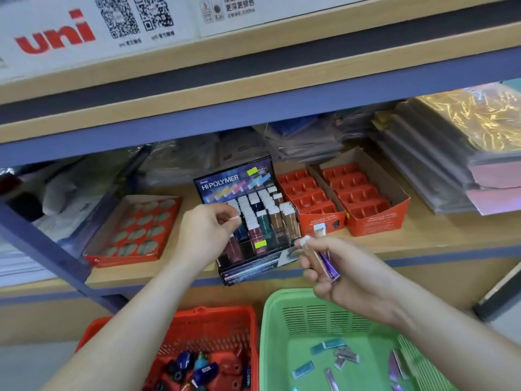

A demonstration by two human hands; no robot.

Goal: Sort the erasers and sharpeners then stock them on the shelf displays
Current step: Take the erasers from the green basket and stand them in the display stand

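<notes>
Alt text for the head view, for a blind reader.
A person's left hand pinches a slim eraser at the Hi-Polymer display box; the right hand grips more erasers. Below sit a red basket of sharpeners and a green basket of loose erasers.

a white sign (55, 33) at the upper left carries "uni" in big red letters. beside it stand two qr codes (117, 16), each with a small caption too blurred to read. a second white sign (228, 9) further right bears chinese characters, not legible. the eraser display box (234, 179) reads "hi-polymer" in white on its back card, "n-pvc" at the card's top right, and "slim body for precise erasing" along its front. white print on the two orange boxes (377, 221) is too blurred to read.
</notes>
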